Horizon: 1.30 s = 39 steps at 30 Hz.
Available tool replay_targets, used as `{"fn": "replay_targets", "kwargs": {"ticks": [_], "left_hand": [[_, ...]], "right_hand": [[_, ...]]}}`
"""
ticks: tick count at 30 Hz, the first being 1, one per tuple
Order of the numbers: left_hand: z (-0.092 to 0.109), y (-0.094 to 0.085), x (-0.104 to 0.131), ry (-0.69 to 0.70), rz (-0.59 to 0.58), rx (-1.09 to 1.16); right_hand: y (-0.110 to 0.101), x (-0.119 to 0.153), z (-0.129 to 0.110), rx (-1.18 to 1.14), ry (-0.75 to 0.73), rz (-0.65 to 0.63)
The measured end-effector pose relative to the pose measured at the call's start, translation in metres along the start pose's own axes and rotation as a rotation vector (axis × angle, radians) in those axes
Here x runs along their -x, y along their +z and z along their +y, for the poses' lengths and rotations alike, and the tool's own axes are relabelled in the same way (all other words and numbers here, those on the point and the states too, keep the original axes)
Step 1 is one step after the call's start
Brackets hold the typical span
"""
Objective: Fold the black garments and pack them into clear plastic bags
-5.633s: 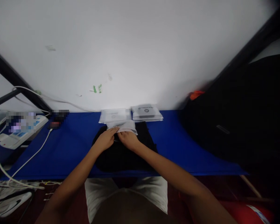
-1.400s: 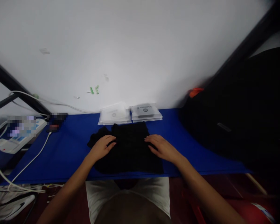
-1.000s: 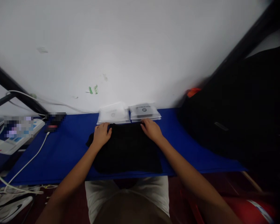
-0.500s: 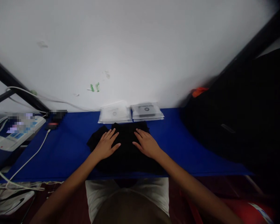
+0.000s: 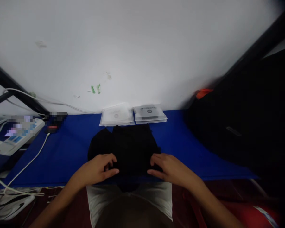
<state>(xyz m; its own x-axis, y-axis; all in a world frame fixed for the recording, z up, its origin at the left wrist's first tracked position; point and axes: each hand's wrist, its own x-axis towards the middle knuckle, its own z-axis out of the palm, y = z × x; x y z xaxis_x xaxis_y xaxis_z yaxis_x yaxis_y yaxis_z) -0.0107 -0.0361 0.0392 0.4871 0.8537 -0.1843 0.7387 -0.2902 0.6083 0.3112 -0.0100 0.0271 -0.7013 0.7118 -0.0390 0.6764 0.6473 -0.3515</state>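
A piece of folded black cloth [image 5: 133, 147] lies on the blue table cover in front of me, with a rounded part sticking out on its left; its exact kind does not show. At the cloth's near left corner, my left hand [image 5: 102, 167] has curled fingers with the thumb below them, closed on the fabric. My right hand [image 5: 167, 167] mirrors it at the near right corner, fingers bent and thumb pointing inward, with dark fabric between. Dark tones hide exactly how much cloth each hand grips.
Two stacks of flat packets, one whitish [image 5: 117, 115] and one with a dark insert [image 5: 150, 112], lie behind the cloth against the white wall. A power strip [image 5: 16, 139] and white cables [image 5: 35, 161] are at left. A big black mass [image 5: 239, 126] fills the right side.
Both hands have drawn back from the cloth's far part to its near corners. Their fingers, flat and spread before, are now curled. The cloth stays in about the same place.
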Motion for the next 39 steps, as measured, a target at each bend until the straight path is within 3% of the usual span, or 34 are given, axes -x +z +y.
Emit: {"fn": "replay_targets", "kwargs": {"ticks": [3,8,11,14,17,23,32,36,39], "left_hand": [[-0.002,0.003,0.003,-0.054,-0.018,0.101],[-0.015,0.022,-0.012,-0.084,0.281,-0.092],[-0.025,0.043,-0.017,-0.041,0.425,-0.279],[-0.039,0.065,-0.014,-0.03,0.439,-0.389],[-0.048,0.08,-0.009,-0.071,0.425,-0.436],[-0.047,0.081,-0.009,-0.11,0.429,-0.453],[-0.044,0.083,-0.017,-0.104,0.46,-0.449],[-0.045,0.084,-0.016,-0.099,0.467,-0.46],[-0.046,0.085,-0.016,-0.096,0.47,-0.464]], "right_hand": [[0.006,0.002,-0.013,0.056,0.053,0.013],[0.035,-0.028,-0.037,0.072,0.104,0.298],[0.065,-0.047,-0.047,0.085,0.146,0.307],[0.09,-0.055,-0.047,0.102,0.202,0.291],[0.101,-0.051,-0.038,0.096,0.202,0.32],[0.098,-0.038,-0.019,0.11,0.282,0.356],[0.101,-0.034,-0.01,0.07,0.276,0.377],[0.069,-0.04,0.014,-0.038,0.176,0.366],[0.032,-0.062,0.05,0.031,0.165,0.461]]}}
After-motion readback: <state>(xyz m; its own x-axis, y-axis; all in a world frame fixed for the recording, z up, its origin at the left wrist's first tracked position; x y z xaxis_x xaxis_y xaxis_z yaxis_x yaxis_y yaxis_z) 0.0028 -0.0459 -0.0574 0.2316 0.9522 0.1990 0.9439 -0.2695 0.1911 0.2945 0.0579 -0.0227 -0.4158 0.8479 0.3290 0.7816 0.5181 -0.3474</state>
